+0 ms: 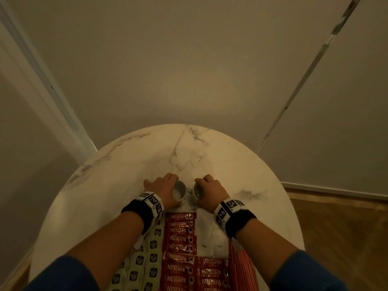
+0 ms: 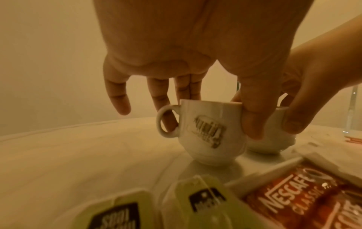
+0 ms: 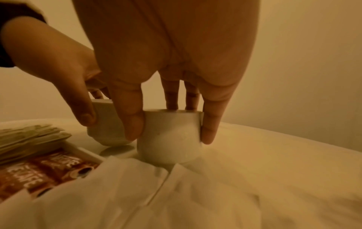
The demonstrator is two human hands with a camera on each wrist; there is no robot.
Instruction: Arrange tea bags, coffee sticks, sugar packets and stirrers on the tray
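Two small white cups stand side by side at the far end of the white tray [image 3: 89,153]. My left hand [image 1: 170,189] grips the left cup [image 2: 207,131] from above, thumb on the near side and fingers behind the rim. My right hand [image 1: 206,191] grips the right cup [image 3: 170,136] the same way. Behind the cups the tray holds green tea bags [image 1: 144,261], red Nescafe coffee sticks [image 1: 180,248], white sugar packets [image 1: 210,234] and red stirrers [image 1: 241,265] in rows. My forearms hide parts of the tea bags and stirrers.
The tray lies on a round white marble table [image 1: 126,175] set against a plain wall [image 1: 189,59]. A door frame [image 1: 42,80] stands at the left. Wooden floor [image 1: 346,227] shows at the right. A clear glass [image 2: 354,111] stands at the right edge of the left wrist view.
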